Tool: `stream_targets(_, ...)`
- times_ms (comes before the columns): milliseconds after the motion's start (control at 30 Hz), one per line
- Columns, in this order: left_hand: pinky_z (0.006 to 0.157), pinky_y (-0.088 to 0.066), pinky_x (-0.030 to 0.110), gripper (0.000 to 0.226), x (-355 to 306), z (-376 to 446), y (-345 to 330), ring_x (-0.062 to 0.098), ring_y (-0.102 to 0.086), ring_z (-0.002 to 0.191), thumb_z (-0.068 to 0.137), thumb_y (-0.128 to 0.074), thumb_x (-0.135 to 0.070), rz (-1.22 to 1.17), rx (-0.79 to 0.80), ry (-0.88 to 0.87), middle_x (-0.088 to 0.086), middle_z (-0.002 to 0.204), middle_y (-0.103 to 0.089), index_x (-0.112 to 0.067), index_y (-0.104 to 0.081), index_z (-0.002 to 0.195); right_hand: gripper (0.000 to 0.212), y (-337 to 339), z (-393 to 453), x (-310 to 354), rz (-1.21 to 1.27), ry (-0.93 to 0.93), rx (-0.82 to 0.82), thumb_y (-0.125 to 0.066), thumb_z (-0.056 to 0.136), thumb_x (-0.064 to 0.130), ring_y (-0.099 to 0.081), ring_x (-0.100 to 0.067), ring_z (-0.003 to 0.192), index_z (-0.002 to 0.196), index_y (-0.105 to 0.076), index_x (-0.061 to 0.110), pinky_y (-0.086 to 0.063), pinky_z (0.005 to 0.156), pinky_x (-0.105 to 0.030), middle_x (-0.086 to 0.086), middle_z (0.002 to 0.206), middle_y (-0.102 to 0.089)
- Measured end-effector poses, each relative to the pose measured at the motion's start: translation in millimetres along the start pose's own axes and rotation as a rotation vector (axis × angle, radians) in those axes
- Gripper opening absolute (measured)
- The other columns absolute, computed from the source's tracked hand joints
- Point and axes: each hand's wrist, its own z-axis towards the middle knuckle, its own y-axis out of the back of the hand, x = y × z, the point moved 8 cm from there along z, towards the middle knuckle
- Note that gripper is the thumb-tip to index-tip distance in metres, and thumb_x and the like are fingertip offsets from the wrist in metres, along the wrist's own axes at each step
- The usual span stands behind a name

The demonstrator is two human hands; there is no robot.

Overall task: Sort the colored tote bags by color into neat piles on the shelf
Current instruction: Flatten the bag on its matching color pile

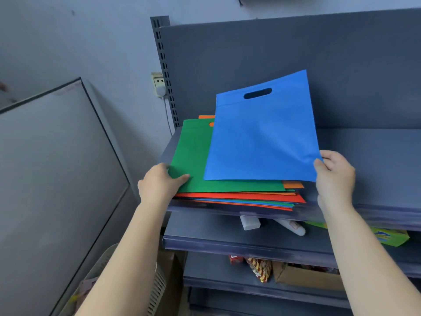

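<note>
A mixed stack of flat tote bags [239,198] in green, orange, red and blue lies at the left end of the top shelf [376,160]. A green bag [193,156] is the top sheet of the stack. My left hand [159,181] grips the stack's near left corner, thumb on the green bag. A blue bag [262,137] with a cut-out handle is lifted and tilted above the stack. My right hand [335,172] pinches its near right corner.
The shelf to the right of the stack is bare grey metal. Lower shelves hold white bottles [250,223], a green packet [387,236], snack bags and a cardboard box [305,277]. A grey panel [57,167] leans at the left, with a wall socket [158,84] beside the shelf upright.
</note>
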Motion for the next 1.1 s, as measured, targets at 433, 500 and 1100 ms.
stream_targets(433,0.079,-0.045,0.026,0.015,12.8,-54.1,57.3,0.016,-0.06,0.086,0.086,-0.067,-0.008,-0.54,-0.469,-0.06,0.0,0.09,-0.065,-0.004,-0.07,0.099,0.031,1.7,-26.9,13.5,0.32,-0.065,0.144,-0.046,0.097,-0.001,-0.063,-0.011,0.08,0.083,-0.06,0.023,-0.047,0.064,-0.023,0.008,0.085,-0.069)
stream_targets(500,0.076,-0.048,0.028,0.009,26.1,-73.7,60.1,0.015,-0.06,0.081,0.085,-0.067,-0.008,-0.689,-0.523,-0.008,0.001,0.087,-0.067,-0.011,-0.07,0.094,0.03,1.3,-34.8,16.2,0.357,-0.081,0.178,-0.045,0.097,-0.001,-0.063,-0.01,0.081,0.084,-0.06,0.022,-0.047,0.064,-0.023,0.008,0.087,-0.069)
stream_targets(1100,0.068,-0.048,0.011,0.022,102.0,-389.1,142.8,-0.007,-0.062,0.067,0.088,-0.064,-0.003,-0.85,-1.218,0.091,-0.027,0.069,-0.068,-0.025,-0.064,0.085,0.036,36.4,-186.4,40.8,0.622,-0.28,0.713,-0.044,0.097,-0.001,-0.066,-0.007,0.088,0.083,-0.063,0.026,-0.053,0.08,-0.03,0.012,0.086,-0.073)
